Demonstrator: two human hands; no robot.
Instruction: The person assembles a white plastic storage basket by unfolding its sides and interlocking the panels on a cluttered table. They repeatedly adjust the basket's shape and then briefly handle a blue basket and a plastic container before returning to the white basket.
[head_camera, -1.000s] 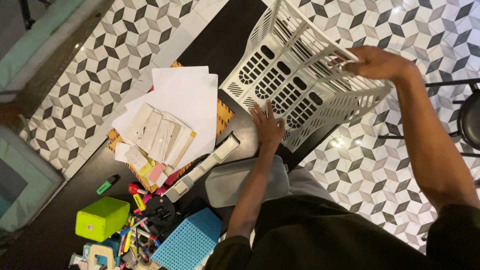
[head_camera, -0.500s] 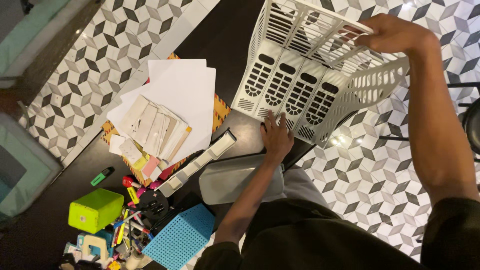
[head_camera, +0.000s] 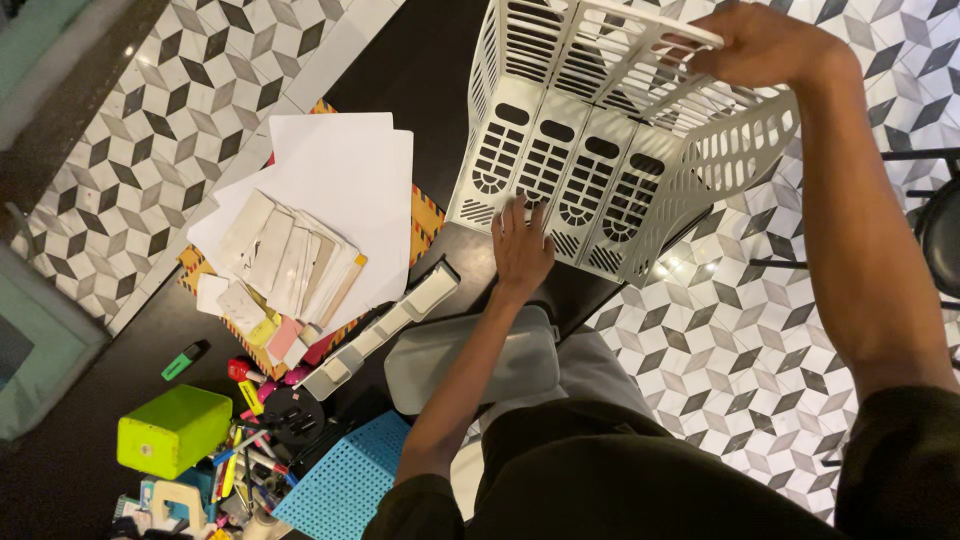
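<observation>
Where the dark counter (head_camera: 420, 70) comes nearest the person, a blue perforated board (head_camera: 345, 480) lies at the near left beside a heap of pens and markers (head_camera: 245, 465) and a lime-green box (head_camera: 172, 430). Just beyond them a grey pouch (head_camera: 470, 360) rests at the counter's near edge, with a long white sectioned tray (head_camera: 385, 325) slanting beside it. A green highlighter (head_camera: 183, 361) lies apart to the left. Farther left, a stack of white paper (head_camera: 340, 165) lies on the counter with a fan of envelopes and cards (head_camera: 290, 260) on top.

Past the pouch, the left hand (head_camera: 522, 245) lies flat, fingers (head_camera: 515, 210) released and spread, pressing on the near lower face of a white plastic file rack (head_camera: 590, 170). The rack stands tilted on the counter's right edge, its slotted dividers facing the person, partly overhanging the patterned tile floor (head_camera: 700, 330). At the far right, the right hand (head_camera: 765, 45) is clenched around the rack's upper far rim, fingers hooked through the slats.
</observation>
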